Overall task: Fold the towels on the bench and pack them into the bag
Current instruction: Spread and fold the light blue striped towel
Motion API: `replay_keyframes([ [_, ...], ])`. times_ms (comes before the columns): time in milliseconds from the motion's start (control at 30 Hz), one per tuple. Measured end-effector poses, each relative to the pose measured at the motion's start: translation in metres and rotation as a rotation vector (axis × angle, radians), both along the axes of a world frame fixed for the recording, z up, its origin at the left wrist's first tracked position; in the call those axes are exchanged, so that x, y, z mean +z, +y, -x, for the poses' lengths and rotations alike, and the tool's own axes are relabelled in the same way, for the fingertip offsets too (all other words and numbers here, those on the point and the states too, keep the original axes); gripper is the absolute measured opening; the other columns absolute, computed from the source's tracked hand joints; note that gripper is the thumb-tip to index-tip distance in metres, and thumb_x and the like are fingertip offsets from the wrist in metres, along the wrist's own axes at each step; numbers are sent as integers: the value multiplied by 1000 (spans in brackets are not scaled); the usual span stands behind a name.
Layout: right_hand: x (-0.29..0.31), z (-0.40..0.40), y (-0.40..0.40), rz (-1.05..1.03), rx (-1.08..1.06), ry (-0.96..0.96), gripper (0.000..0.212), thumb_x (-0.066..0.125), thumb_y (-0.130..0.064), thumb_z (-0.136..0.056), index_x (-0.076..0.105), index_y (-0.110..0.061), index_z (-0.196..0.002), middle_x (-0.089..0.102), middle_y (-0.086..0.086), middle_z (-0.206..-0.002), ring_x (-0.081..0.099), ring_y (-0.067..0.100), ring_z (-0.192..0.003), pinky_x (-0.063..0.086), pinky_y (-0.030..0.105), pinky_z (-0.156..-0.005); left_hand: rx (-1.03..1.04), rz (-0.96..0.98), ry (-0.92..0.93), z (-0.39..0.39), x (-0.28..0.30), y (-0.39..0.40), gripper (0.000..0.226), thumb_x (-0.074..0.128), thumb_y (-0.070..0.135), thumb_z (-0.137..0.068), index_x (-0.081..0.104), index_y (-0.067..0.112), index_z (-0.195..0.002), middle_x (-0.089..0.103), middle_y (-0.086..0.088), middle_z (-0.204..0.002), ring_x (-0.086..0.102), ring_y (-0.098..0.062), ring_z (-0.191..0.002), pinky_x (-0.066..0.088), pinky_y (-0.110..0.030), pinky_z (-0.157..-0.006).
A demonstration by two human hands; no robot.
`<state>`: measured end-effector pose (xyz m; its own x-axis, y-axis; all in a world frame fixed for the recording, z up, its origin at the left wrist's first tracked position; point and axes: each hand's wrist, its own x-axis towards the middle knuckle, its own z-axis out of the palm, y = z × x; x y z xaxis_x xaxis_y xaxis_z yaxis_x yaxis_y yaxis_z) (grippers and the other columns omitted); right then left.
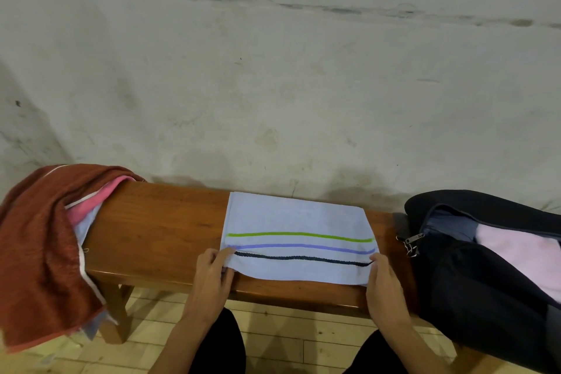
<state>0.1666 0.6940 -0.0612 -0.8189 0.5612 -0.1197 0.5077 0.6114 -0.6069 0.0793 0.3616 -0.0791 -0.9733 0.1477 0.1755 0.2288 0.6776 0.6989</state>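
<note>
nearest to me, two dark trouser legs (221,343) frame a pale wooden plank floor (288,340). just above them my left hand (211,275) sits at the near left corner of the pale blue towel with green, violet and dark navy stripes (297,218), thumb and fingers curled round the hem in a pinch. my right hand (383,285) does the same at the near right corner, fingers bent over the edge and holding it. the towel lies flat across the middle of the long reddish-brown wooden bench (158,234), its near hem hanging slightly over the front edge.

to the left, a rust-red terry towel with a white border (39,252) is draped over the bench end and hangs down toward the floor, covering the bench leg partly. tucked under it i see a pink towel (91,200) and a strip of another light blue cloth (83,229); how they are stacked beneath i cannot tell.

to the right, the black soft fabric bag (473,288) rests on the bench end, just beside the striped towel, its zip open with metal pulls (411,241) dangling at the near corner. a pale pink folded towel (522,255) lies inside.

behind everything stands a stained grey-white plaster wall (273,70).
</note>
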Motion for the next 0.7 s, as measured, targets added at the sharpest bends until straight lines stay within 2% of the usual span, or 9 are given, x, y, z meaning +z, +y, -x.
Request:
replay_keyframes([
  [67,-4,-7,-3,10,-14,23,32,27,-29,-107,41,-20,-135,52,0,-119,52,12,-101,45,22,-70,-23,-2,22,-2,0,-2,36,62,7,-93,59,18,-127,52,-1,-117,45,-13,-106,51,-27,-87],
  [200,-12,-19,-3,-10,-38,103,22,35,-25,-107,48,-20,-123,52,-3,-116,50,12,-103,47,27,-80,-50,-44,-4,-6,5,-4,34,61,6,-94,58,26,-121,54,-4,-119,51,-9,-101,41,-3,-78],
  [300,-10,-21,-3,-9,-24,179,11,42,-20,-105,49,-25,-112,54,-4,-111,56,15,-104,47,25,-78,-72,-47,-48,-11,12,-3,27,60,14,-95,54,31,-115,52,0,-120,50,-4,-101,38,3,-75],
  [433,-3,-25,-3,43,-23,164,21,42,-18,-105,50,-19,-124,53,-3,-115,56,13,-103,46,17,-70,-72,-55,-172,-15,15,-1,26,68,28,-91,55,32,-112,46,12,-120,46,-5,-110,37,-1,-75],
  [500,-2,-26,-1,68,-29,150,25,40,-18,-105,50,-18,-129,55,0,-116,58,15,-101,48,17,-68,-71,-56,-154,-14,15,0,19,65,32,-92,57,33,-109,50,13,-117,47,-7,-113,37,-5,-78],
  [567,-1,-26,2,90,-48,140,27,38,-20,-106,49,-19,-131,55,2,-115,58,13,-94,47,18,-65,-49,-52,-121,-12,14,0,11,59,26,-97,58,31,-107,54,11,-116,49,-8,-111,38,-10,-81],
  [700,2,-29,5,123,-85,130,26,39,-21,-106,47,-23,-131,57,4,-110,55,10,-81,49,22,-62,28,2,-139,-11,16,3,15,52,24,-100,58,27,-113,57,4,-121,52,-11,-107,42,-17,-80],
])
